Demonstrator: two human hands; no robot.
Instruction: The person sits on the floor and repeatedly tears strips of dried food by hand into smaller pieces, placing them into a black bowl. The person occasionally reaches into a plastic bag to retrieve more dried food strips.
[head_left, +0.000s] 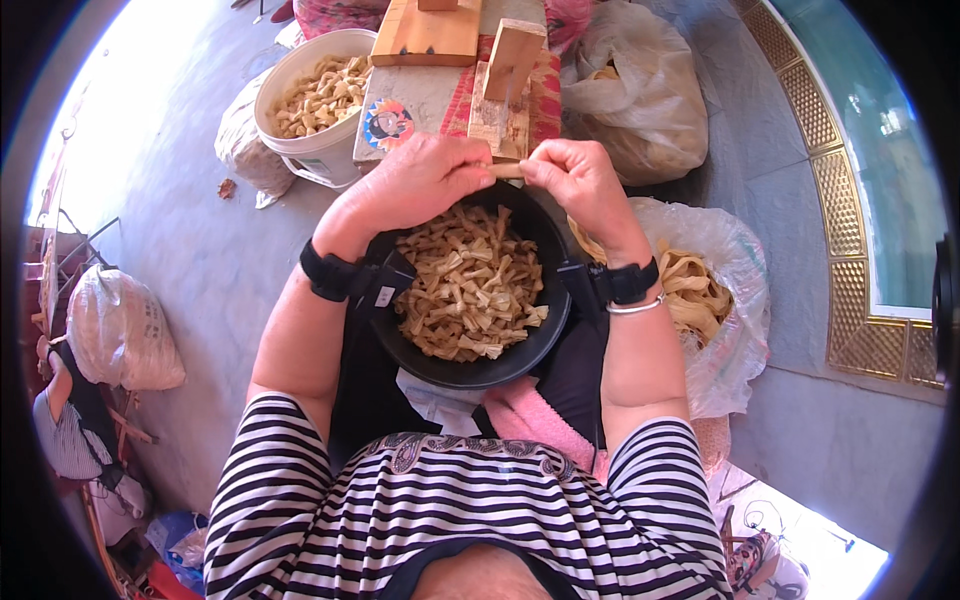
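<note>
My left hand (450, 169) and my right hand (562, 169) pinch the two ends of a short pale strip (507, 171), stretched between them above the far rim of a black bowl. The black bowl (469, 375) sits on my lap, holding a heap of small tan knotted pieces (472, 285). Just beyond my hands, at the near end of a bench, stands a wooden block fixture (499, 120) with an upright piece (513, 60). What the strip is made of cannot be told.
A white bucket (300, 146) of similar pieces stands left of the bench (420, 86), which bears a thick wooden board (425, 34). Plastic sacks (645, 97) lie to the right; the nearer sack (739, 255) holds long yellowish strips (690, 289). A person (67, 427) is at far left.
</note>
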